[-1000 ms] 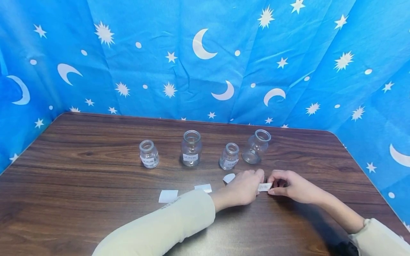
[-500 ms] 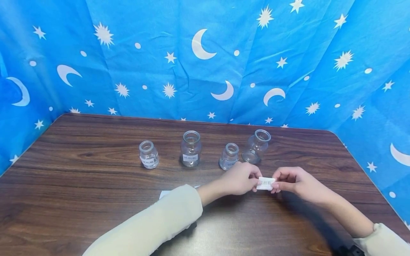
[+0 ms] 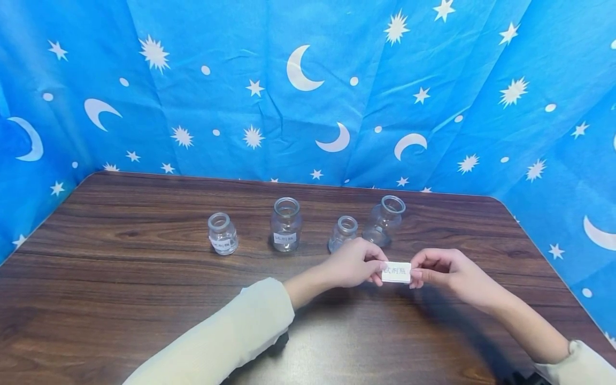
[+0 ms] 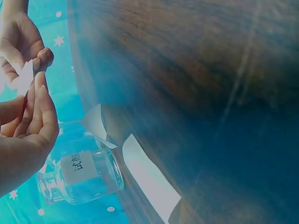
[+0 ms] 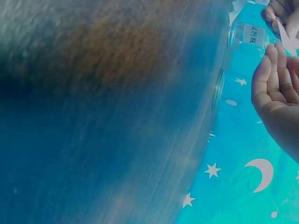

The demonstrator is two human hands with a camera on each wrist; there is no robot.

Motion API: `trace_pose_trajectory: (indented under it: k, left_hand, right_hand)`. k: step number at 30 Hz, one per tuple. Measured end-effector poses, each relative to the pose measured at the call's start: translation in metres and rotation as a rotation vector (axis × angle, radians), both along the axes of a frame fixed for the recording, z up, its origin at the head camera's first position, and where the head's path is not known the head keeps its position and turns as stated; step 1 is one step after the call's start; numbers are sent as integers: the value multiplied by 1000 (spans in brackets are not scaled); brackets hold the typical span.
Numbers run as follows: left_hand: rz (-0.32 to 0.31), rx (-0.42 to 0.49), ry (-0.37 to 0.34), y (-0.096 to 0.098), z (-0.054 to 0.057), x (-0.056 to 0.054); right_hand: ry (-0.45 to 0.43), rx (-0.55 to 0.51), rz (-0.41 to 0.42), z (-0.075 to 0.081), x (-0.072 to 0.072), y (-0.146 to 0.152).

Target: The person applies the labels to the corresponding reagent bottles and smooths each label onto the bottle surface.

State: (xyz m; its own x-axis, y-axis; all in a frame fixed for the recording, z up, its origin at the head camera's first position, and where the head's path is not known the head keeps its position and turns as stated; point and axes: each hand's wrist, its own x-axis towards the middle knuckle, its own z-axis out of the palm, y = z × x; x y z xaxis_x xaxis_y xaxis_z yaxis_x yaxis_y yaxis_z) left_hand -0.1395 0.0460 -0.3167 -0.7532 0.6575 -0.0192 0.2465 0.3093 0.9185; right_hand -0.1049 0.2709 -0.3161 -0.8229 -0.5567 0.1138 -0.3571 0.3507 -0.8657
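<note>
A small white paper label (image 3: 397, 272) with printed characters is held up flat above the table, facing the head camera. My left hand (image 3: 356, 263) pinches its left end between thumb and fingers. At the other end, my right hand (image 3: 454, 275) pinches it likewise. Just behind the left hand stands a small glass jar (image 3: 345, 231), its lower part covered by that hand. Beside it, a larger glass jar (image 3: 384, 222) shows no printed label on its visible side. The left wrist view has a labelled jar (image 4: 88, 184) below the hands.
Farther left stand a small labelled glass jar (image 3: 223, 234) and a larger labelled one (image 3: 286, 224). White paper pieces, one curled (image 4: 148, 175), lie on the dark wooden table (image 3: 144, 299); the left arm hides them in the head view. A blue star-patterned cloth (image 3: 231, 64) hangs behind.
Both hands have raised the label slightly, and it now faces the head camera with its print showing. The left forearm has shifted left, covering the paper pieces in the head view.
</note>
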Motion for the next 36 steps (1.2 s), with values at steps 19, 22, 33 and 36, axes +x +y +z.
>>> trace_pose_trajectory:
  k: [19,22,33,36]
  left_hand:
    - [92,-24,76,-7,2,-2]
    - [129,-4,99,-10,9,-1]
    - [75,-105,258,1,9,9]
    - [86,-108,258,2,5,9]
  right_hand:
    - [18,53,-94,3,3,2]
    - [7,82,-152,4,3,3]
    - [-4,5,-116,1,0,-10]
    - [3,-21,-86,1,0,-15]
